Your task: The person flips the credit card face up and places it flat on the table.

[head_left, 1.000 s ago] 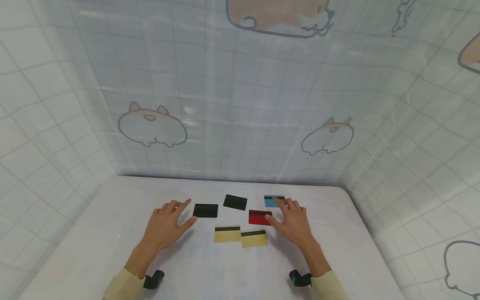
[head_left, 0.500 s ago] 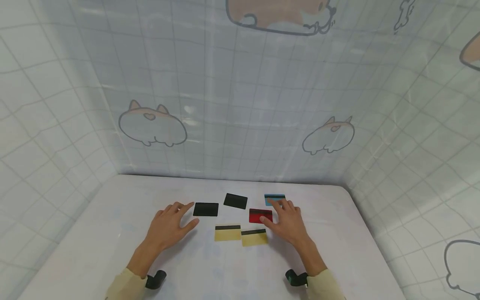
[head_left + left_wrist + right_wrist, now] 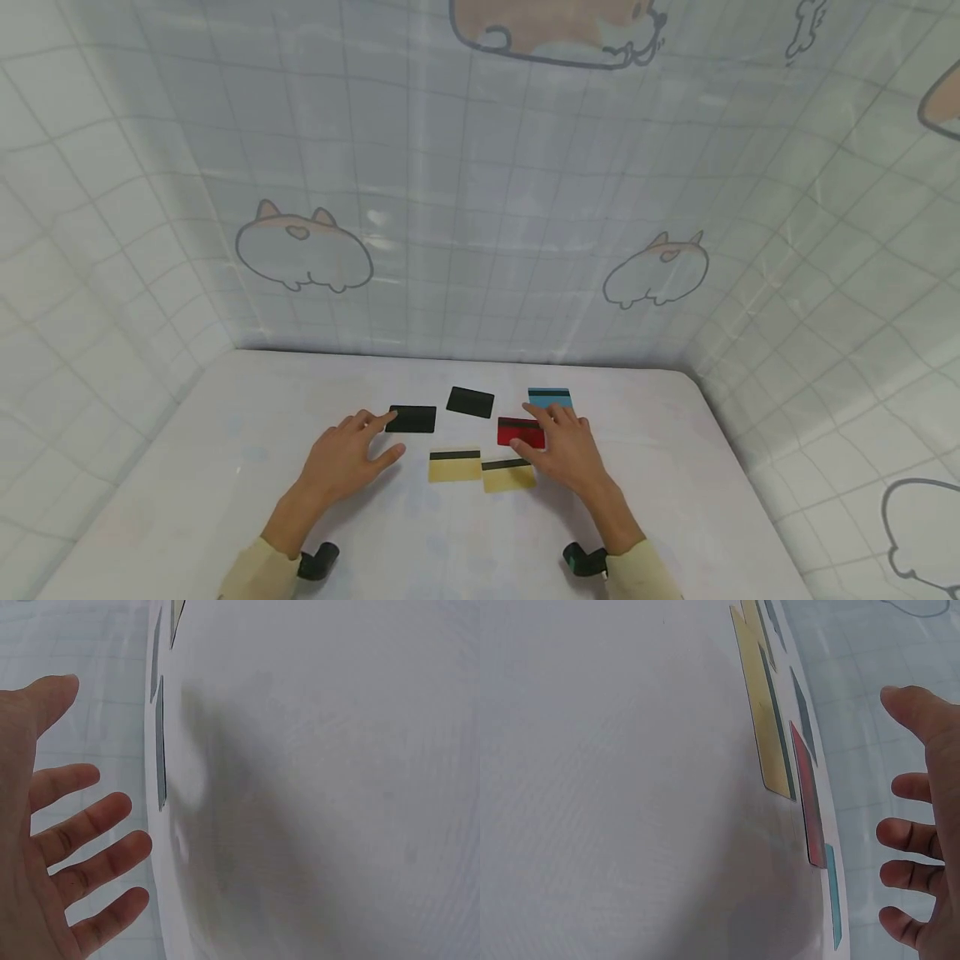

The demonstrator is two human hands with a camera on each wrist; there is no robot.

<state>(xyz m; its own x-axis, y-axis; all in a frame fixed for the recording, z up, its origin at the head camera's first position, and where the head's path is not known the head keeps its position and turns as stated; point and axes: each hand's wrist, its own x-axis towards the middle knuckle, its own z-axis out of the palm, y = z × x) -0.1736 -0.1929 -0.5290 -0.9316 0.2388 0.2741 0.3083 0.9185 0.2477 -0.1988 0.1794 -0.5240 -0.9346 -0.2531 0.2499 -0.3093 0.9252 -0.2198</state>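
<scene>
Several cards with magnetic stripes lie flat on a white table. My left hand (image 3: pixel 341 458) hovers at the left black card (image 3: pixel 414 419), its index fingertip overlapping that card's edge in the head view. Its fingers are spread and hold nothing, as the left wrist view shows. A second black card (image 3: pixel 470 402) lies to the right of the first. Over on the right, my right hand (image 3: pixel 566 447) is held above the red card (image 3: pixel 517 432), thumb and index overlapping it. The blue card (image 3: pixel 550 397) sits just beyond those fingers. Two yellow cards (image 3: pixel 454 468) lie side by side nearest me.
The white tabletop (image 3: pixel 442 550) ends at a back edge against a sheet (image 3: pixel 480 208) with grid lines and cartoon dogs. Similar sheets rise on both sides. A black wrist-worn device (image 3: pixel 318 562) sits at each cuff.
Both hands have drifted inward, the left one to the right over the black card, the right one to the left over the red card. The cards have not moved.
</scene>
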